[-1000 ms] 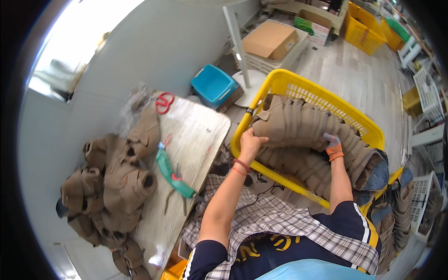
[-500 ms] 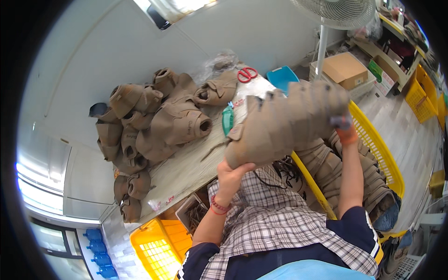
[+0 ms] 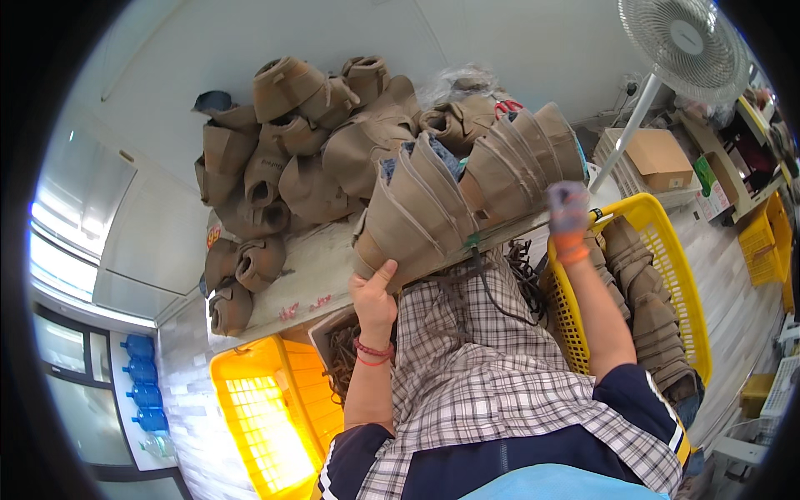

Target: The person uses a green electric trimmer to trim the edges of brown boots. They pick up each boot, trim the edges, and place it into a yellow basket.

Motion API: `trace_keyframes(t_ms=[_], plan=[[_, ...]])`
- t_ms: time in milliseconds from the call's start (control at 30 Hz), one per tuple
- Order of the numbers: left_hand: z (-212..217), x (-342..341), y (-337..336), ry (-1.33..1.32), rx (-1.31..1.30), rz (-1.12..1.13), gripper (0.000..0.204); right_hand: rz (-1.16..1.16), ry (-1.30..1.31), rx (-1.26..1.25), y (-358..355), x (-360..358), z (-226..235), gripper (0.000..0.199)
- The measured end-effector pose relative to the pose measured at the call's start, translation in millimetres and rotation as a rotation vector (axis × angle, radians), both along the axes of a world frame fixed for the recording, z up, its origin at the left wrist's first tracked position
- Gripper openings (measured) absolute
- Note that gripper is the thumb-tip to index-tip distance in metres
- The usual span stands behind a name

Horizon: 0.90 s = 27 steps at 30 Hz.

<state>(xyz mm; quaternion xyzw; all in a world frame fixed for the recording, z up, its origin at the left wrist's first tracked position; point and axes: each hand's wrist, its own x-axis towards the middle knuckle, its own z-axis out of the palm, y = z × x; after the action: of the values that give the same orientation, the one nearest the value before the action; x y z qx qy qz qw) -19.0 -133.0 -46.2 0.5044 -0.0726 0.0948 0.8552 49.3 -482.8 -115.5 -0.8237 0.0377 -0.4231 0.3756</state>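
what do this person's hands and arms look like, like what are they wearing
The left hand is ungloved, with a red beaded bracelet and thin red band at the wrist. The right hand wears a grey-purple and orange glove, blurred. Both arms have short navy sleeves with white striping.
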Motion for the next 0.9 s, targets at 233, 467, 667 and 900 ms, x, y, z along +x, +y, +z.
trace_keyframes(t_ms=[233,467,667,900], plan=[[7,-27,61,0.023,-0.248,0.084,0.044,0.07,0.604,-0.503,139,-26,-21,0.045],[-17,-70,113,0.038,-0.539,0.163,0.05,0.162,0.835,-0.21,147,-14,-28,0.058],[-39,-90,124,0.17,-0.716,0.065,0.053,0.417,0.787,-0.357,145,-63,-19,0.076],[-48,-73,114,0.258,-0.562,0.041,0.05,0.182,0.946,-0.576,192,-9,9,0.08]])
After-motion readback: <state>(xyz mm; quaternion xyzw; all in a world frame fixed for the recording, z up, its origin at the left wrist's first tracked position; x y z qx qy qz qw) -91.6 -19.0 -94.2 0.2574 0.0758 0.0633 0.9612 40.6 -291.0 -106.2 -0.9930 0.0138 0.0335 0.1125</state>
